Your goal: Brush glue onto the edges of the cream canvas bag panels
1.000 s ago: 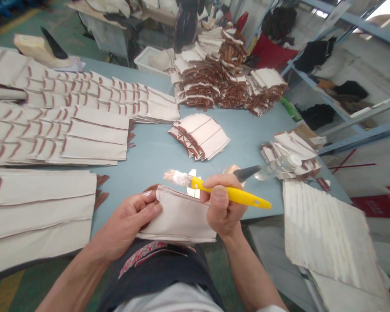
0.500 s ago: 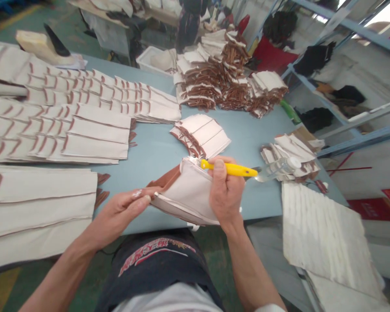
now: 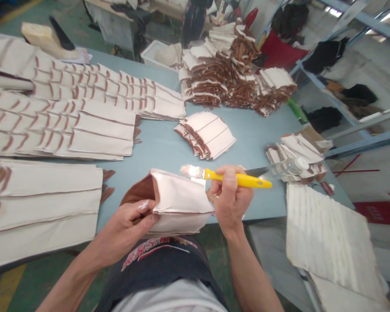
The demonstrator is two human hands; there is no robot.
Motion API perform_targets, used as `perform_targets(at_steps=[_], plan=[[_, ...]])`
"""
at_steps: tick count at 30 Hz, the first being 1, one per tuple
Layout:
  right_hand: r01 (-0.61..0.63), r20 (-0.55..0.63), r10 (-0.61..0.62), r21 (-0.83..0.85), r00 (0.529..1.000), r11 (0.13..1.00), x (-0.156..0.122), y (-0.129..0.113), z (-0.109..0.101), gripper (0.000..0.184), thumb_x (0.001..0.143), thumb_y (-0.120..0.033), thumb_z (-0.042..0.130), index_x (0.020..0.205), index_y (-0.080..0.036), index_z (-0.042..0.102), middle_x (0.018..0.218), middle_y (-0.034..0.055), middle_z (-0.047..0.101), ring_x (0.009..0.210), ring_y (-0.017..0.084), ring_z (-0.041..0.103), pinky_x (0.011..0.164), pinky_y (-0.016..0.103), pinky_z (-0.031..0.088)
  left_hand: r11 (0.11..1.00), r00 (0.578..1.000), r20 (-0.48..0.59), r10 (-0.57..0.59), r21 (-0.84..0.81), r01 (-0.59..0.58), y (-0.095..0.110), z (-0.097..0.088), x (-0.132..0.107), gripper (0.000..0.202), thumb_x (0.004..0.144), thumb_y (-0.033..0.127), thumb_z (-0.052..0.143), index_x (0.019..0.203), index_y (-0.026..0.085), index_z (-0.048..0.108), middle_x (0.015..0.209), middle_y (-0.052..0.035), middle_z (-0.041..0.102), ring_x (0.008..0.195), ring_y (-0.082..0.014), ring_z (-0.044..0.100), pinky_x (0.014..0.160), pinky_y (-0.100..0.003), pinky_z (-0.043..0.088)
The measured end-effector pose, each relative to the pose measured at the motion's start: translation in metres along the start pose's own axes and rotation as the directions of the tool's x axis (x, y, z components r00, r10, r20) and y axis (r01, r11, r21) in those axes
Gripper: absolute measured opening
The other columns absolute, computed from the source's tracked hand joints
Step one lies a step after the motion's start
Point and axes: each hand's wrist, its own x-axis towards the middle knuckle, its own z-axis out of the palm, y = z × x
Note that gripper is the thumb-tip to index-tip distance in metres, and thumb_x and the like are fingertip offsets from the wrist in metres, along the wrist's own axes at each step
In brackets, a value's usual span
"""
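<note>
Gripping a yellow brush (image 3: pixel 211 174) in the right hand (image 3: pixel 232 199), a brown-lined piece (image 3: pixel 183 193) in the left hand (image 3: pixel 133 221).

Yellow-handled paintbrush (image 3: pixel 213 175): lifted off piece's edge, bristles visible again | soft off-white, brown-lined folded piece (image 3: pixel 182 195): turned, shifted left, brown mouth wider than 0.5 s ago
</note>
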Motion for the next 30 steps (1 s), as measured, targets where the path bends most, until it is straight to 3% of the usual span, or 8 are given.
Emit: perform_targets(at_steps=[4, 10, 14, 17, 20, 22, 25, 30], plan=[[0.018, 0.091, -0.026, 0.091, 0.996, 0.996, -0.02, -0.026, -0.004, 0.034, 0.113, -0.045, 0.059, 0.088, -0.024, 0.069, 0.05, -0.0099, 0.05, 0.038, 0.01, 0.045, 0.042, 0.022, 0.038, 0.998, 0.997, -0.069, 0.016, 0.068, -0.012, -0.005, -0.003, -0.002, 0.034, 0.095, 0.035, 0.071, 0.063, 0.023, 0.067, 0.068, -0.0001, 0.064, 0.065, -0.0185, 0.056, 0.06, -0.025, 0.044], [-0.02, 0.165, 0.02, -0.005, 0.986, 1.0, -0.034, -0.026, -0.003, 0.034, 0.111, -0.043, 0.058, 0.088, -0.024, 0.073, 0.053, -0.0086, 0.046, 0.043, 0.013, 0.046, 0.054, 0.029, 0.053, 0.99, 0.997, 0.028, 0.066, 0.126, -0.069, -0.007, 0.001, -0.004, 0.03, 0.104, 0.029, 0.061, 0.076, 0.024, 0.073, 0.076, -0.0012, 0.073, 0.068, -0.0187, 0.064, 0.064, -0.025, 0.047], [-0.121, 0.265, 0.107, 0.035, 0.958, 0.992, -0.048, -0.028, 0.0, 0.03, 0.111, -0.039, 0.057, 0.091, -0.024, 0.073, 0.053, -0.009, 0.043, 0.042, 0.012, 0.043, 0.045, 0.025, 0.042, 0.983, 0.99, 0.049, 0.131, 0.12, -0.136, -0.007, 0.004, -0.006, 0.026, 0.105, 0.024, 0.059, 0.088, 0.024, 0.079, 0.086, -0.0035, 0.081, 0.077, -0.0216, 0.071, 0.077, -0.027, 0.052], [-0.136, 0.175, 0.118, 0.097, 0.978, 0.986, -0.045, -0.029, 0.0, 0.03, 0.111, -0.038, 0.058, 0.089, -0.023, 0.072, 0.053, -0.0097, 0.043, 0.038, 0.009, 0.037, 0.038, 0.022, 0.031, 0.983, 0.991, -0.006, 0.135, 0.127, -0.133, -0.007, 0.006, -0.006, 0.027, 0.105, 0.023, 0.06, 0.083, 0.024, 0.076, 0.081, -0.0033, 0.079, 0.072, -0.0213, 0.07, 0.073, -0.028, 0.05], [-0.136, 0.047, 0.132, 0.121, 0.99, 0.983, -0.035, -0.028, -0.001, 0.036, 0.111, -0.04, 0.058, 0.082, -0.023, 0.068, 0.054, -0.0088, 0.047, 0.036, 0.008, 0.037, 0.035, 0.02, 0.025, 0.981, 0.988, -0.078, 0.137, 0.152, -0.124, -0.008, 0.008, -0.005, 0.031, 0.103, 0.023, 0.06, 0.073, 0.024, 0.067, 0.068, -0.0004, 0.067, 0.061, -0.0184, 0.06, 0.064, -0.029, 0.044], [-0.162, 0.078, 0.153, 0.124, 0.985, 0.979, -0.033, -0.028, -0.001, 0.038, 0.112, -0.041, 0.057, 0.081, -0.022, 0.067, 0.053, -0.0087, 0.048, 0.035, 0.008, 0.037, 0.034, 0.019, 0.025, 0.982, 0.987, -0.083, 0.136, 0.147, -0.123, -0.008, 0.008, -0.004, 0.031, 0.102, 0.024, 0.06, 0.072, 0.024, 0.066, 0.065, 0.0004, 0.064, 0.058, -0.0179, 0.057, 0.062, -0.029, 0.042], [-0.187, 0.184, 0.161, 0.13, 0.97, 0.974, -0.036, -0.03, 0.001, 0.036, 0.112, -0.041, 0.056, 0.085, -0.021, 0.07, 0.05, -0.0097, 0.045, 0.036, 0.008, 0.037, 0.036, 0.019, 0.028, 0.985, 0.99, -0.057, 0.126, 0.122, -0.118, -0.007, 0.007, -0.003, 0.027, 0.103, 0.024, 0.06, 0.078, 0.024, 0.071, 0.071, -0.0006, 0.07, 0.066, -0.0195, 0.064, 0.067, -0.028, 0.046], [-0.186, 0.066, 0.177, 0.165, 0.982, 0.969, -0.032, -0.033, 0.003, 0.04, 0.111, -0.044, 0.059, 0.079, -0.022, 0.066, 0.053, -0.0094, 0.044, 0.035, 0.006, 0.033, 0.033, 0.018, 0.023, 0.985, 0.987, -0.107, 0.12, 0.138, -0.105, -0.006, 0.009, 0.002, 0.029, 0.1, 0.026, 0.064, 0.072, 0.023, 0.067, 0.074, -0.0008, 0.069, 0.065, -0.0175, 0.059, 0.07, -0.027, 0.046]])
